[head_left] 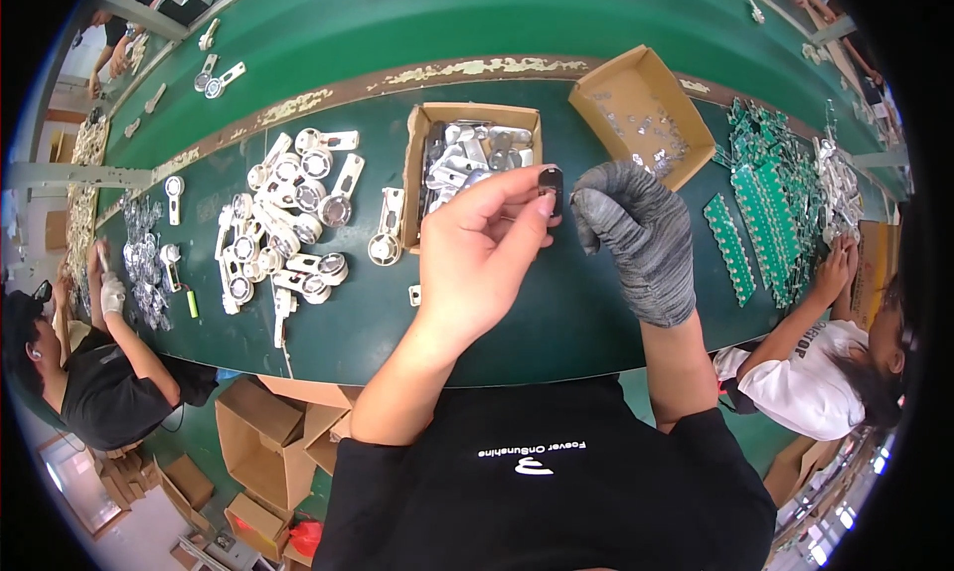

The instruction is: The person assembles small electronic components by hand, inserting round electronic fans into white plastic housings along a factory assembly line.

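Observation:
My bare left hand point(475, 258) pinches a small black part with a rounded top point(551, 180) between thumb and fingers, held up over the table. Close to its right is my right hand point(636, 238), in a grey knitted glove, its fingers curled in toward the thumb; what they hold, if anything, is hidden. Behind my left hand stands a cardboard box point(414, 144) of grey and silvery handle-shaped pieces. A second, tilted cardboard box point(618, 82) beyond my right hand holds small metal bits. One white part with a round end point(386, 235) lies beside the first box.
Left on the green table point(507, 344) is a heap of white round-ended parts point(288, 223). Green circuit boards point(765, 223) are piled at the right. A green belt point(477, 29) runs behind a worn ledge. Co-workers sit at left point(109, 382) and right point(820, 372).

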